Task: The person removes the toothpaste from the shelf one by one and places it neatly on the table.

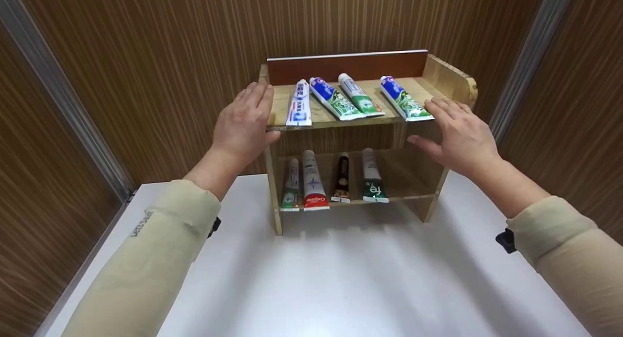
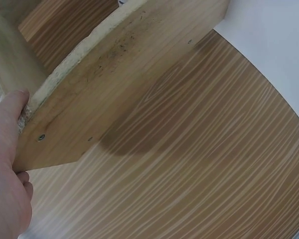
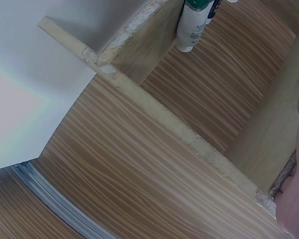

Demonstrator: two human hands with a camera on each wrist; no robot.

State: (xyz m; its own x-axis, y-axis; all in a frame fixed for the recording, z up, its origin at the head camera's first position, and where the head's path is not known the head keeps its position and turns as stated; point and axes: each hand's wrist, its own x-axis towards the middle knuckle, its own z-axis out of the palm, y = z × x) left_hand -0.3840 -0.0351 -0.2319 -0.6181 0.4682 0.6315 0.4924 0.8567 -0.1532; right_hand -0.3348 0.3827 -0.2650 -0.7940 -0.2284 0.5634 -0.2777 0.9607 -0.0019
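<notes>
A small two-tier wooden rack (image 1: pixel 350 123) stands against the back wall, with tubes of toothpaste on both tiers. My left hand (image 1: pixel 245 120) holds its left front upper corner. In the left wrist view the thumb (image 2: pixel 16 102) lies over the side panel's edge, and some fingertips show on the outer face. At the opposite corner my right hand (image 1: pixel 462 135) grips the upper board's front, fingers above and thumb below. Nearest to those fingers lies a blue and green toothpaste tube (image 1: pixel 404 98). A white tube (image 1: pixel 299 103) lies close to the left hand.
Two more tubes lie mid-tier on top, including a blue-green one (image 1: pixel 336 98). Below are several others, among them a red-ended tube (image 1: pixel 315 181) and a dark one (image 1: pixel 342 178). The rack stands on a white table (image 1: pixel 316 278) between wood-grain walls (image 1: pixel 146 84).
</notes>
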